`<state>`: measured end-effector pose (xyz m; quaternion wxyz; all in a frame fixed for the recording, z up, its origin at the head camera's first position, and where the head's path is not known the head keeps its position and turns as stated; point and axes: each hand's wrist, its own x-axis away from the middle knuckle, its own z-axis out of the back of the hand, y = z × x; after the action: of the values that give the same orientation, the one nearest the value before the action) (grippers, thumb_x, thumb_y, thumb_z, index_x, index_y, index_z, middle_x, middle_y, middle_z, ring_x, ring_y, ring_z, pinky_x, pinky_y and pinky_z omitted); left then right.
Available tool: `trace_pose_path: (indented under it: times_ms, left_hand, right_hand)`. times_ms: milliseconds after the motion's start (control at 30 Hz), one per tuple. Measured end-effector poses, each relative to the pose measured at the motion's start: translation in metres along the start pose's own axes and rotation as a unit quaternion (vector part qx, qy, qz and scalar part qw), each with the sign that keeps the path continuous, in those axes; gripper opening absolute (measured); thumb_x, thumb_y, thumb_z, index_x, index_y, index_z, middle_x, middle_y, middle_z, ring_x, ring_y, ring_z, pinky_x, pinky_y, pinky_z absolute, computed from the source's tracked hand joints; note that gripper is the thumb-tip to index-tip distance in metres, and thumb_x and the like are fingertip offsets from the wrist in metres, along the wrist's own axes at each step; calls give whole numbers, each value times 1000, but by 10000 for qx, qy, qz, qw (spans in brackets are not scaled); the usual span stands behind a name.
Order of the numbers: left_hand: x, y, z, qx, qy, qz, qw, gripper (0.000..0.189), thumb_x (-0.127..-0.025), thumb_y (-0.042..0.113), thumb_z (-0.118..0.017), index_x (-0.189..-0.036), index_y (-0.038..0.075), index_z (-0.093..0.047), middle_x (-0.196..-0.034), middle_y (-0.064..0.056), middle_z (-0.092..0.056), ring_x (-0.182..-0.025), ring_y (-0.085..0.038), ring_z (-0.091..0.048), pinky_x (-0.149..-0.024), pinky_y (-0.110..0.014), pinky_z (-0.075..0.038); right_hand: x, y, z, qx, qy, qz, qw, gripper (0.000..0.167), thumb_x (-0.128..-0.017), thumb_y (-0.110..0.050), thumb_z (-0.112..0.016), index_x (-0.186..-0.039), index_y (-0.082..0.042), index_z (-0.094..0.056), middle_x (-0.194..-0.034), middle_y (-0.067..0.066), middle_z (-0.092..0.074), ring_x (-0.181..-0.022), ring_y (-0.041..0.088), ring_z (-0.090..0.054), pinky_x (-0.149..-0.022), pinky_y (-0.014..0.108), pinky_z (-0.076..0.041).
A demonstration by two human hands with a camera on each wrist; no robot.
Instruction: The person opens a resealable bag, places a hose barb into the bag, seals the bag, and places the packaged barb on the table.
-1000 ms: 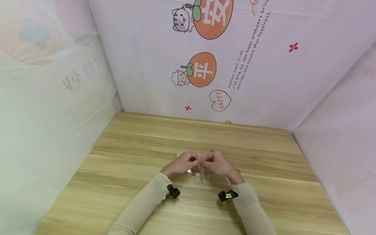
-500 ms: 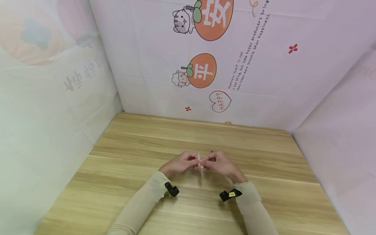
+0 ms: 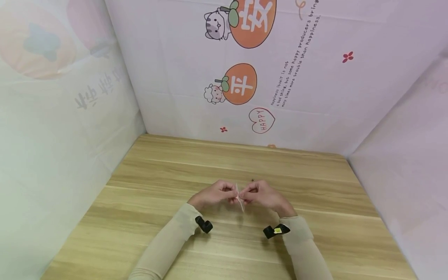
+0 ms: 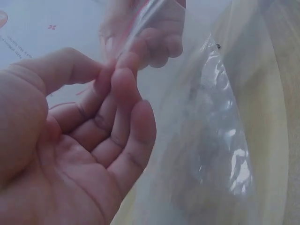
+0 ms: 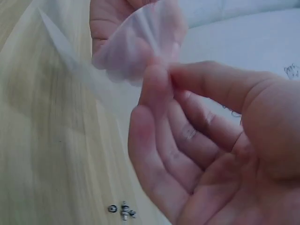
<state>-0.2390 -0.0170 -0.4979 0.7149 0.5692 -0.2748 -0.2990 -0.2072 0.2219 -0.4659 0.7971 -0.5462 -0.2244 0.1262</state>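
Observation:
A clear plastic zip bag [image 4: 201, 140] hangs between my two hands above the table, seen nearly edge-on in the head view. My left hand [image 3: 217, 193] pinches its top edge between thumb and fingertips. Opposite it, my right hand [image 3: 267, 197] pinches the same edge, the fingertips of both hands almost meeting. A red line [image 4: 133, 23] runs along the bag's mouth in the left wrist view. The film [image 5: 133, 42] bunches into folds at the pinch in the right wrist view, with the left hand showing through it.
Small metal parts [image 5: 124, 211] lie on the wood-grain table [image 3: 175, 163], and one tiny dark piece [image 3: 252, 180] shows just beyond the right hand. Printed white cloth [image 3: 175, 77] stands as walls behind and at both sides.
The bag has turned from lying spread toward the left to nearly edge-on between the hands. My wrists have shifted slightly outward, and the right one now covers a small piece on the table.

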Motion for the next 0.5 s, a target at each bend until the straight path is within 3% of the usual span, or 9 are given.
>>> trace_pose_path:
  times_ms: [133,233,333,500]
  left_hand:
    - [1,4,-2,-458,151,116,9988,26,-107,18,-59,-90,3,-72,-89,-3,-75,-79,-12,-64,-76,-25,-55]
    - [0,3,-3,-688,270,217,9970,25,-105,17,-60,-90,2,-73,-86,-4,-75,-75,-13,-64,-71,-24,-55]
    - [-1,1,-4,-717,338,301,9964,24,-103,16,-61,-89,2,-74,-83,-4,-75,-72,-12,-63,-69,-23,-54]
    - [0,-1,-3,-715,427,415,9957,22,-102,16,-61,-88,3,-73,-82,-3,-73,-71,-10,-62,-68,-22,-52]
  right_hand:
    - [2,-4,-3,605,153,313,9976,15,-101,-8,-68,-104,4,-78,-101,15,-80,-89,19,-77,-80,29,-65]
    - [1,-5,-6,1244,400,547,9899,12,-99,-6,-70,-98,1,-79,-94,14,-80,-82,19,-76,-71,25,-63]
    - [0,-5,-7,1607,614,486,9839,11,-99,-6,-70,-95,-3,-80,-90,10,-80,-78,16,-73,-66,22,-59]
    - [1,-5,-9,1711,756,345,9818,11,-99,-6,-70,-96,-4,-80,-90,8,-78,-77,13,-70,-64,22,-57]
